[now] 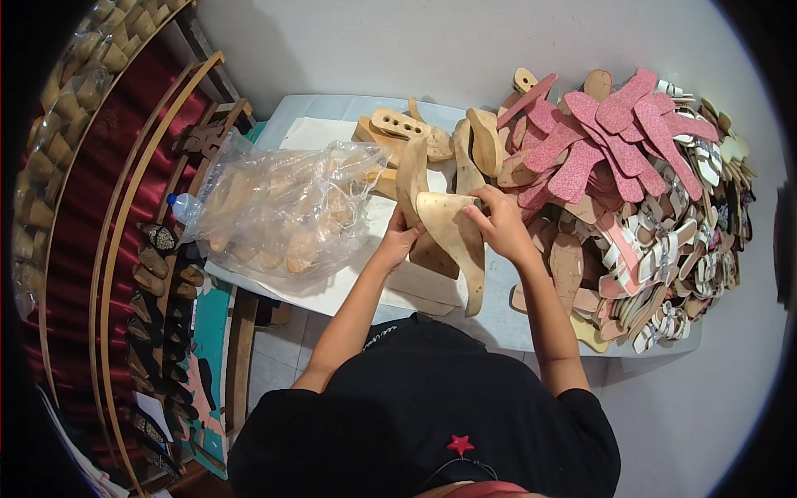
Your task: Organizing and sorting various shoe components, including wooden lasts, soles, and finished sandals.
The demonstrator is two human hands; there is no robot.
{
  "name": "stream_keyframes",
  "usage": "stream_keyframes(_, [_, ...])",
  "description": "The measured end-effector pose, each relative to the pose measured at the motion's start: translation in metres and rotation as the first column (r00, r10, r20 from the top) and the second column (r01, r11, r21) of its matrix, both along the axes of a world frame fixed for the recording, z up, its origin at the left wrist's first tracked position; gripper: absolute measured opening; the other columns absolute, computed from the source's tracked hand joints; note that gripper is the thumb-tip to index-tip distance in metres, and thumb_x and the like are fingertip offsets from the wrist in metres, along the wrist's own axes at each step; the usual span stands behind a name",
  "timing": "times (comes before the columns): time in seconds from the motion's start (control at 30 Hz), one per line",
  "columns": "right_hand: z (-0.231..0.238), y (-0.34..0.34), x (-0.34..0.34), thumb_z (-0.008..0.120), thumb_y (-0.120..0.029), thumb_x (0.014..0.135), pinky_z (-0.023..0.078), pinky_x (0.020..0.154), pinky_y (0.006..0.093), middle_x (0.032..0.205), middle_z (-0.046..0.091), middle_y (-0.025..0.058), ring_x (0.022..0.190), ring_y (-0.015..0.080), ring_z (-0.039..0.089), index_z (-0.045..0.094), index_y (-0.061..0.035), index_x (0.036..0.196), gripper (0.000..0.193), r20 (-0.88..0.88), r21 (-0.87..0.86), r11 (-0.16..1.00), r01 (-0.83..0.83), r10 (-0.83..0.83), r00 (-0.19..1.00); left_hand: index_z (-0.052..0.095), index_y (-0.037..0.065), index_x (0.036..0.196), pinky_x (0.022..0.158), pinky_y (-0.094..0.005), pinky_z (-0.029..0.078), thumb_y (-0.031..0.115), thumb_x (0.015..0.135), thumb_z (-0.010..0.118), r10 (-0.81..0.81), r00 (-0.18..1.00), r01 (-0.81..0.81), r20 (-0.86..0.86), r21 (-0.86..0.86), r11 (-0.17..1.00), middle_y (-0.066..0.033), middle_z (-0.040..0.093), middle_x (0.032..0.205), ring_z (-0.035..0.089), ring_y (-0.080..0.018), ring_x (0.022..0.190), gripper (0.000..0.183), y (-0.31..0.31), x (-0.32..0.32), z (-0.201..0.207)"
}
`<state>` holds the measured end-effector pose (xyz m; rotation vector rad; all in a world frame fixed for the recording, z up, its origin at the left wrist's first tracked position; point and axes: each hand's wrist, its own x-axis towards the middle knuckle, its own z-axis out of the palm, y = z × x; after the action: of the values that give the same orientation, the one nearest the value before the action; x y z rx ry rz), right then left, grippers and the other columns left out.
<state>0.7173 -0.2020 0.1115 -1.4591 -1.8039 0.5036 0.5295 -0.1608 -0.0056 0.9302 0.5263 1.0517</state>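
Observation:
In front of me is a pale wooden shoe last (466,253), its toe pointing down toward me. My right hand (501,222) pinches its broad heel end with the thumb on top. Just left of it a second wooden shoe last (408,180) stands tilted. My left hand (400,242) is closed against this second last, thumb up at its edge; the fingers behind are hidden. The two lasts overlap, and I cannot tell whether they touch. More wooden lasts (486,143) lie just beyond my hands, one with a row of round holes (400,124).
A clear plastic bag (286,212) full of lasts lies at left, beside a blue-capped bottle (184,207). Pink glittery sole pieces (573,153) and white-strapped sandals (664,249) are heaped at right. Racks of lasts (58,153) line the far left. A wall (365,50) stands behind the table (311,106).

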Motion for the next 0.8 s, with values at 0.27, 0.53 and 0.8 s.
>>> stream_keyframes(0.27, [0.004,0.009,-0.008,0.061,-0.030,0.076,0.043,0.064,0.0364,0.077,0.056,0.0193,0.071,0.0327,0.055,0.059,0.0054,0.085,0.037,0.082,0.057,0.993,0.107,-0.111,0.990,0.027,0.008,0.132,0.097,-0.0292,0.033,0.034,0.077,0.065,-0.001,1.000,-0.002,-0.030,-0.077,0.997,-0.0057,0.040,0.127,0.039,-0.0174,0.116,0.072,-0.004,0.001,-0.011])
stream_keyframes(0.53, [0.008,0.021,-0.021,0.064,-0.032,0.073,0.043,0.064,0.0380,0.074,0.057,0.0207,0.070,0.0340,0.056,0.061,0.0056,0.080,0.039,-0.022,0.049,0.986,0.162,-0.161,0.987,0.023,0.009,0.132,0.099,-0.0315,0.031,0.036,0.079,0.062,-0.045,0.999,0.049,0.027,-0.171,0.984,-0.0061,0.037,0.129,0.037,-0.0180,0.118,0.071,-0.008,0.006,-0.006])
stream_keyframes(0.8, [0.001,0.025,-0.033,0.063,-0.029,0.075,0.043,0.059,0.0356,0.073,0.058,0.0180,0.063,0.0302,0.054,0.063,0.0036,0.080,0.033,-0.096,0.171,0.958,0.231,-0.217,0.971,0.022,0.009,0.130,0.096,-0.0320,0.036,0.018,0.068,0.076,-0.098,0.994,0.088,-0.044,-0.189,0.978,-0.0069,0.036,0.128,0.040,-0.0191,0.116,0.082,-0.018,0.003,0.013])
